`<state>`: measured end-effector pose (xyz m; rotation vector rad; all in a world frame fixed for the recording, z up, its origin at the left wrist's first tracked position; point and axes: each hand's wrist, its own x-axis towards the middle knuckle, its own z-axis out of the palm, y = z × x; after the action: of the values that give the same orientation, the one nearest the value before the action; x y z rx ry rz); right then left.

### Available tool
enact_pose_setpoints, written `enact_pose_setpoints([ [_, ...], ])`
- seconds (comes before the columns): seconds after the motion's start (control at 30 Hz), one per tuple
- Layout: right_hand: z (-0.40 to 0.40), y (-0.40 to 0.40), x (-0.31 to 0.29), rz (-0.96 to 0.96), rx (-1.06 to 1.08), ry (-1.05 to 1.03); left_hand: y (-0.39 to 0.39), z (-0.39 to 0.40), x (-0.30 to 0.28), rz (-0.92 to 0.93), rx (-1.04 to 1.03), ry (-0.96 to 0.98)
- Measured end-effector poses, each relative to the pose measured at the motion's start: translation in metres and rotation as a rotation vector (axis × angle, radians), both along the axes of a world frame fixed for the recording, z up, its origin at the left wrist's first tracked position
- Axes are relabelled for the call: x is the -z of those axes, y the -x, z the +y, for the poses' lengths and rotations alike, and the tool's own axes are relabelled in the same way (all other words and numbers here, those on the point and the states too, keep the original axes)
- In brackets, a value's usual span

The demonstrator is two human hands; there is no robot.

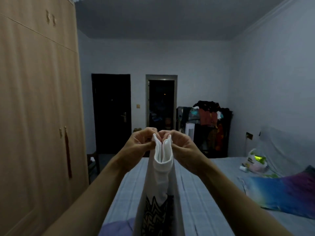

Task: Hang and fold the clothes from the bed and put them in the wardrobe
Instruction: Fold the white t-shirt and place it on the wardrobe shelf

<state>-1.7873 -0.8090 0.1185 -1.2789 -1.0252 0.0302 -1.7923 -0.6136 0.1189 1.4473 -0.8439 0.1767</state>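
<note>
Out over the bed point(201, 189), at arm's length, both hands are up and meeting in the middle. The left hand point(142, 141) pinches one top corner of the white garment point(162, 155), the right hand point(183, 144) pinches the other, fingers curled tight on the cloth, knuckles touching or all but touching. The two pinched edges stand side by side, folded in half along the length, and the rest hangs straight down between the forearms: long axis vertical, dropping out of the bottom of the view (a dark zigzag print shows on the lower part).

So the cloth lies directly below the fingers, neither hand nearer than the other. What comes next, I'd judge, is either a further fold or laying it down on the bed, right beneath the hanging cloth.

The wardrobe point(39, 99) stands on the left, doors closed, so a hand will have to come free before anything goes in. To the right on the bed, well apart from the garment, lie a colourful pillow point(286, 193) and a plastic bag point(254, 161). A loaded clothes rack point(209, 126) sits by the far wall.
</note>
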Motion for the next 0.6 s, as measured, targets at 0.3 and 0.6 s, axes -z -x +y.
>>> enact_pose_setpoints([
  [0.3,0.01,0.004,0.016,-0.017,0.053,0.105,0.005,0.008,0.013,-0.02,-0.248,-0.072],
  [0.6,0.004,0.005,0.017,-0.092,0.345,0.088,0.048,0.029,0.038,0.182,-0.272,-0.114],
])
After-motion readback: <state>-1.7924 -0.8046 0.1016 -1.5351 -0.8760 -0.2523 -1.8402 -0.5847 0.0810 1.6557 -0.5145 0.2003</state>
